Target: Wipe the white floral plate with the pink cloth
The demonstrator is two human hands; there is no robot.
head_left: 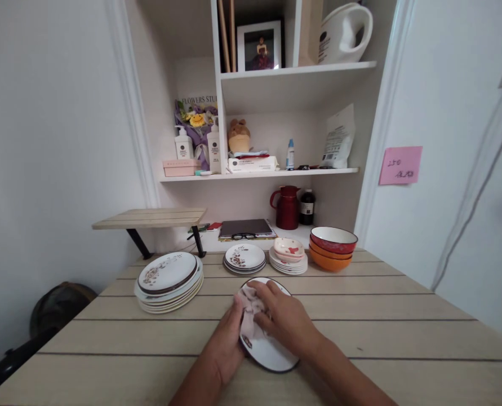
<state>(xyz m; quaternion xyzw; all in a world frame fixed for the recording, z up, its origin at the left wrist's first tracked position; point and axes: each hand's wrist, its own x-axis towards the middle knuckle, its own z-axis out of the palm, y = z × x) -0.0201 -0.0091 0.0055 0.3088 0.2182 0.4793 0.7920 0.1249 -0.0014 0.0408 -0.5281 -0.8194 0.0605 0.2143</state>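
A white plate (271,352) with a dark rim and a brown floral print is tilted in front of me, above the wooden table. My left hand (229,338) grips its left edge, thumb on top and fingers out of sight underneath. Pressed against the plate's face is a crumpled pale pink cloth (251,316). My right hand (282,316) lies over the cloth with its fingers bent and holds it to the plate. Part of the cloth is hidden under those fingers.
Behind stand a small plate stack (245,256), pink-patterned dishes on white saucers (288,265), and stacked red and orange bowls (333,248). A larger plate stack (169,282) is at left, near a raised wooden shelf (149,219). A red jug (288,207) stands at the back.
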